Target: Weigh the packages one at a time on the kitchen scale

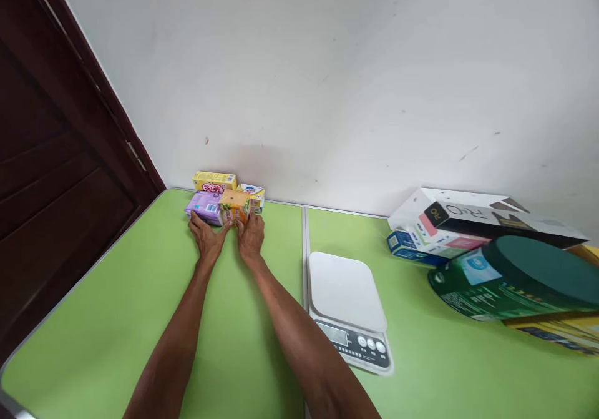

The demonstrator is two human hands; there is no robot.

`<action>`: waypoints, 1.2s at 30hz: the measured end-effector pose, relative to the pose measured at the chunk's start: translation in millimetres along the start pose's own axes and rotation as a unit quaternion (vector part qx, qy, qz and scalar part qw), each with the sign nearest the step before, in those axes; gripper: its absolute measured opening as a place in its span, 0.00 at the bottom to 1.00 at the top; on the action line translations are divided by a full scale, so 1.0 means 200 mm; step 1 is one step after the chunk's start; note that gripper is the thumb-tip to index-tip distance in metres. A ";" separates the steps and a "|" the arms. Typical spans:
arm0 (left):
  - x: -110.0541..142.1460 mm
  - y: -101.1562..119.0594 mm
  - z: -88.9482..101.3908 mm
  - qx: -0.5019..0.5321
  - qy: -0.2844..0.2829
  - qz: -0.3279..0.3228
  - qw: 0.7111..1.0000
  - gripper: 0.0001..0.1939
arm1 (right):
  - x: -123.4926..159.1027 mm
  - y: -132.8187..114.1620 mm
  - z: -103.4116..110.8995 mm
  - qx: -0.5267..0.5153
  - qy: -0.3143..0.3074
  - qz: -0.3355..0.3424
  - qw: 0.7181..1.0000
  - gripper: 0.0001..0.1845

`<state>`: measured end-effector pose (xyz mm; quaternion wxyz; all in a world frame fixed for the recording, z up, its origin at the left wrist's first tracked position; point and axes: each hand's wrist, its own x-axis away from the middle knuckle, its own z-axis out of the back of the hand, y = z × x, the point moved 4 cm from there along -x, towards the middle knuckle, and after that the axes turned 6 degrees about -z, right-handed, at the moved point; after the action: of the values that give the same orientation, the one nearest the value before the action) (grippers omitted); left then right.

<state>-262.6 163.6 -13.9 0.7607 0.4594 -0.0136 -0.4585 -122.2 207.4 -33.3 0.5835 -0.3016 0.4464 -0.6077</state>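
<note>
My left hand (208,236) is around the near side of a purple soft-looking pack (206,205), fingers at its left edge and thumb near its right corner. My right hand (251,235) grips the near right end of an orange carton (234,202), which sits against the purple pack. Behind them, along the wall, lies a long yellow box (215,180) with red lettering. A smaller yellow and white box (254,193) stands behind the orange carton, partly hidden by it. All rest on the green table (116,294).
A white kitchen scale (346,291) stands right of the table seam, close to my right forearm. Farther right are a black and white box (496,216), a blue and white box (412,248), a large green tub (515,278) and a yellow package (556,331). A dark door (56,157) borders the left.
</note>
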 end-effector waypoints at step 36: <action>0.99 1.32 -0.09 0.183 -0.212 -0.298 0.913 0.45 | 0.44 0.90 2.06 -0.006 0.365 -0.049 0.930 0.45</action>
<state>41.0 77.5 84.5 0.4703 0.4656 -0.1207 -0.7399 310.7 57.1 -34.2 0.3478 -0.0838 0.6167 -0.7012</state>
